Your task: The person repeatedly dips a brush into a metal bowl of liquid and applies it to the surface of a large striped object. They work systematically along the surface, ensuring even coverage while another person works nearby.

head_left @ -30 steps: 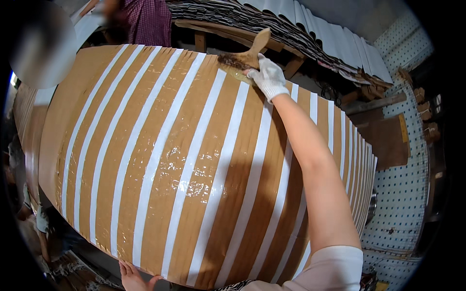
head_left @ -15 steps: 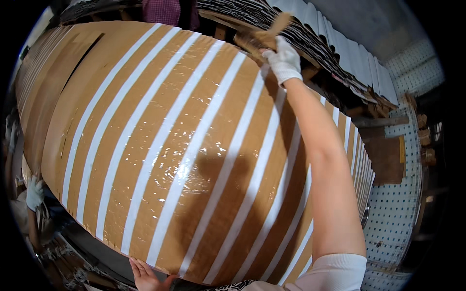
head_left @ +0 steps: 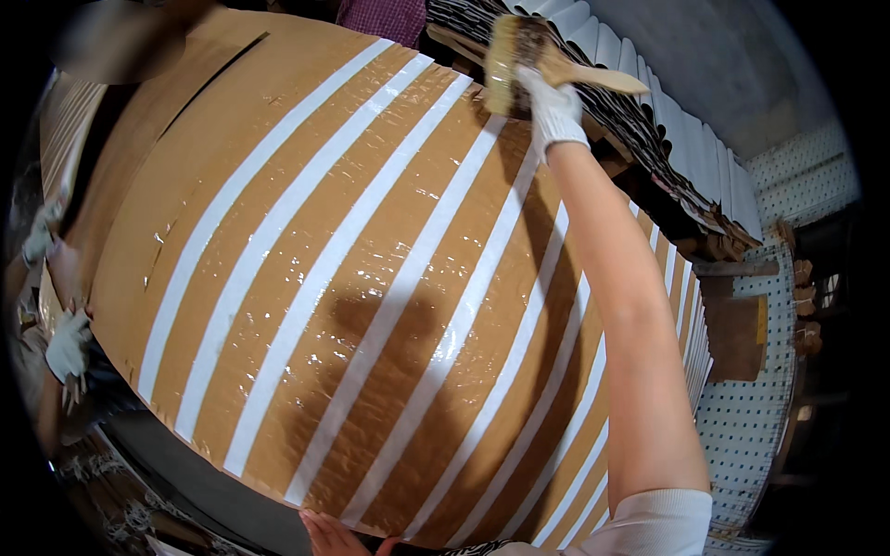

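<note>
A wide brush point(head_left: 522, 65) with pale bristles and a wooden handle is in my right hand point(head_left: 554, 102), which wears a white glove. My fingers are closed round it at the far edge of the brown sheets, and the handle points right. The brown sheets point(head_left: 371, 243) lie overlapped like steps, with white strips between them and a wet gloss across the middle. My bare left hand point(head_left: 331, 536) rests at the near edge of the sheets, its visible fingers stretched out; its lower part is cut off by the frame.
Another person's gloved hands point(head_left: 67, 347) are at the left edge of the sheets. A blurred dark round shape point(head_left: 120, 42) covers the upper left. Stacked white-and-dark sheets point(head_left: 630, 139) stand beyond the far edge. A brown board point(head_left: 737, 338) lies at right on dotted covering.
The brush has turned, its handle swinging right and its bristles left. In view the striped sheets have shifted right. Another person's second hand and the blurred round shape have appeared at left.
</note>
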Demonstrator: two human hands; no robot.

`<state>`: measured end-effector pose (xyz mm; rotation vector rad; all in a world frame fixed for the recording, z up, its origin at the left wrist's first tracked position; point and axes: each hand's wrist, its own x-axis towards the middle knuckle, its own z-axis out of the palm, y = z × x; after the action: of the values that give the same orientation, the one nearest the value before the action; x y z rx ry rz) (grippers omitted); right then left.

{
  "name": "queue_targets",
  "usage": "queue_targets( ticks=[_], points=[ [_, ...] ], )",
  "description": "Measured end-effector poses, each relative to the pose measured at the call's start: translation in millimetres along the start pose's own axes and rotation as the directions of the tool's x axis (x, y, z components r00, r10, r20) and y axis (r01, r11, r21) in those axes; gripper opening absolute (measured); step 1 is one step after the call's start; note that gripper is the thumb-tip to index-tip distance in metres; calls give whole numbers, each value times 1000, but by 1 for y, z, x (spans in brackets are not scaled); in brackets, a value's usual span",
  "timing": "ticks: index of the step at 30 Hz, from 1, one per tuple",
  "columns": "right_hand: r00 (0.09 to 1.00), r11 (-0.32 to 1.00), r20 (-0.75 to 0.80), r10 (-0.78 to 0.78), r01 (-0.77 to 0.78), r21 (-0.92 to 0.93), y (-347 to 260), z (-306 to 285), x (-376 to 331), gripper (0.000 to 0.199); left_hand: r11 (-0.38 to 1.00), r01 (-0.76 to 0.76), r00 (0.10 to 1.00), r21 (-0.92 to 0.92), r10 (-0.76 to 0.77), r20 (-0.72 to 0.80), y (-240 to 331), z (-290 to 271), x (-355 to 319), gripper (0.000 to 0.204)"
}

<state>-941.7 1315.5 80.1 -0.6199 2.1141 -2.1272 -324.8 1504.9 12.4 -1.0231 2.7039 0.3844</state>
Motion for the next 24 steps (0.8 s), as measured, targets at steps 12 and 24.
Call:
queue_targets(
  ticks=[12, 24],
  points=[
    [980, 716, 34, 198, -121, -687, 17, 2, -46, 46, 983, -15, 970, 183, -30, 242, -6, -14, 3, 97],
    [791, 432, -611, -24, -543, -720, 28, -447, -105, 55, 980, -43, 999, 194, 36, 38, 10, -25, 3, 102]
  ],
)
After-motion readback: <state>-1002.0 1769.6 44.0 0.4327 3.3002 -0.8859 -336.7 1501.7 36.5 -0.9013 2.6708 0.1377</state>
